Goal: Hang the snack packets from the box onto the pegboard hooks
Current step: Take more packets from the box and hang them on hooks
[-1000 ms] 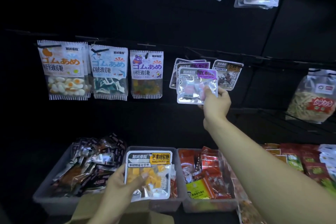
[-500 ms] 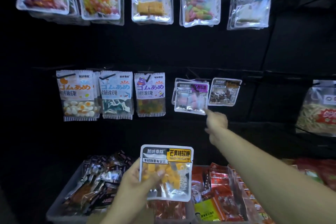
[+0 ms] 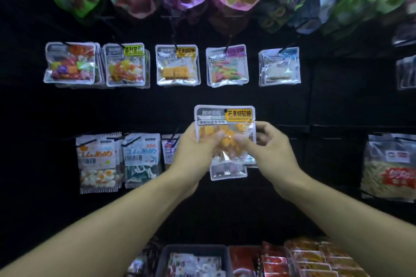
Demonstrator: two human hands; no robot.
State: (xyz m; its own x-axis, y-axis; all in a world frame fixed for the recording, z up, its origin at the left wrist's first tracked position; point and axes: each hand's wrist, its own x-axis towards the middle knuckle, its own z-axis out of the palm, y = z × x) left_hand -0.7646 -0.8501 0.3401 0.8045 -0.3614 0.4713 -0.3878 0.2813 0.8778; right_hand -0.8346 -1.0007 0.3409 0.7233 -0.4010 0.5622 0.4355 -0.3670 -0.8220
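Both hands grip one mango gummy packet (image 3: 225, 129) in front of a dark pegboard — the left hand (image 3: 193, 155) pinching its left edge, thumb across the clear window, the right hand (image 3: 267, 150) curled round its right edge. Up and to the left of the hands hangs the matching mango packet (image 3: 177, 65) on its hook (image 3: 173, 39), which is the likely target. Down below the forearms sits the grey box (image 3: 193, 252) of unhung packets. The small punched hole near the held packet's top edge is the risk: a slight tilt and the hook tip could miss it or tear the film. Reaching up could also brush the neighbouring sour-strip packet (image 3: 227, 66) and knock it loose — the light is dim.
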